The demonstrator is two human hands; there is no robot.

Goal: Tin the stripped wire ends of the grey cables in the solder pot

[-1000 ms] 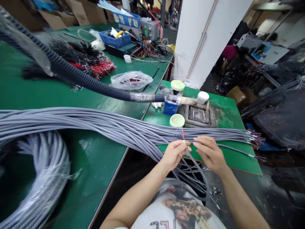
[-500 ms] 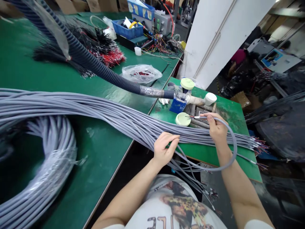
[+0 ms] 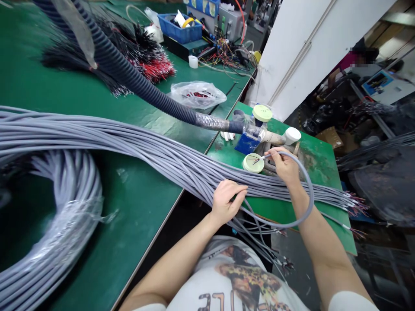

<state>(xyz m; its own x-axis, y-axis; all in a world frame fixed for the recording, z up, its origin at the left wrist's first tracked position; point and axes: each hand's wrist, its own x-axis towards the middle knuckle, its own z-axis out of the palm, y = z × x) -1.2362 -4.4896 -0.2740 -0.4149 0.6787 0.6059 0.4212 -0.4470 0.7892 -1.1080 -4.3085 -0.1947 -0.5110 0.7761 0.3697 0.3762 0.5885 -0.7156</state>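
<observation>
My right hand [image 3: 285, 166] is closed around a grey cable [image 3: 311, 185] near its stripped end. The thin dark and red wires at that end reach into a shallow pale green round dish [image 3: 248, 167], seemingly touching its inside. From my hand the cable curves right and down in a wide loop, then back left under the bundle. My left hand [image 3: 227, 201] rests at the near edge of a thick bundle of grey cables [image 3: 155, 149]. Its thumb and forefinger are pinched together; whatever may be between the tips cannot be made out.
A ribbed dark hose [image 3: 142, 86] crosses above the table, its nozzle beside a blue box [image 3: 247, 142]. Close by stand a green-lidded jar [image 3: 262, 113] and a white cup [image 3: 292, 135]. A wrapped cable coil [image 3: 74, 216] lies at left. A person [image 3: 345, 60] is in the background.
The cable end has passed from my left hand to my right, which swung it over to the green dish. Its wires moved lower into the dish. My left hand moved left, away from the end.
</observation>
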